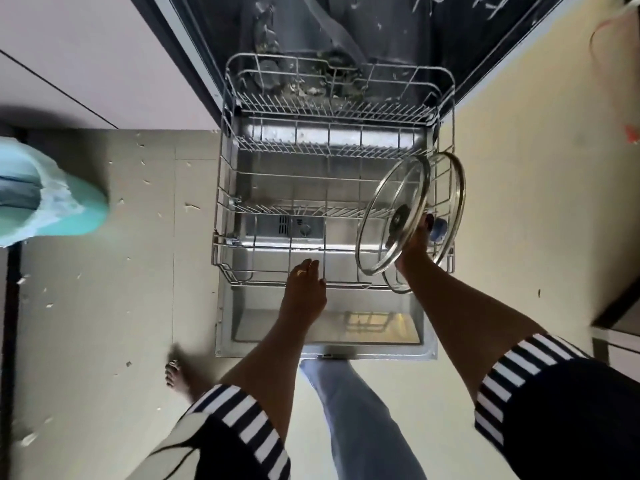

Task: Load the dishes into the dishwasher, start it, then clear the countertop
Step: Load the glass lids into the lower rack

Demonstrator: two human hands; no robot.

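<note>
The dishwasher's lower wire rack (242, 216) is pulled out over the open steel door (325, 327). Two glass pot lids with metal rims stand on edge at the rack's right side. My right hand (414, 244) grips the nearer lid (384, 202) by its dark knob, tilted over the rack. The second lid (453, 199) leans just behind it against the rack's right wall. My left hand (306, 289) holds the rack's front wire near the middle. The rest of the rack holds no dishes.
The dark dishwasher tub (346, 36) opens at the top of the view. A teal bin with a plastic liner (52, 206) stands on the tiled floor at the left. My bare foot (180, 375) is left of the door. A cabinet corner (620, 327) is at the right.
</note>
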